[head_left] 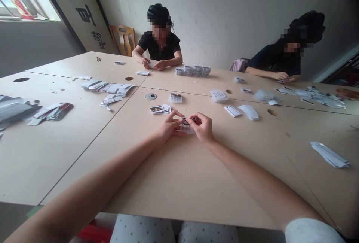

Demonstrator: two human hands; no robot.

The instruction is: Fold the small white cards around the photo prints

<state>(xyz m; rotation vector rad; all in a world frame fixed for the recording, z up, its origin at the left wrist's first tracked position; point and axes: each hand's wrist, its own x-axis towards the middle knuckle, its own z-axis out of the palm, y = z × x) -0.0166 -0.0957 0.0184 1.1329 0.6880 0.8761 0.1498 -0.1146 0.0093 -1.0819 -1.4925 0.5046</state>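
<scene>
Close in front of me, a small clear plastic case [187,127] with a dark printed card in it rests at the tabletop between my hands. My left hand [168,126] grips its left side, thumb and forefinger near the upper edge. With thumb and forefinger pinched, my right hand [204,126] holds the upper right edge. My fingers cover part of the case, and its contents are too small to make out. Just beyond lie a stack of printed cards [159,109] and another clear case with a dark card [175,98].
Stacked clear trays [218,96] and white cards [249,112] lie right of my hands. Folded white card pieces [110,88] spread at left. Opposite, one person [159,44] sits behind stacked cases [193,70]; another person [275,61] sits at right. The table [179,175] has round holes.
</scene>
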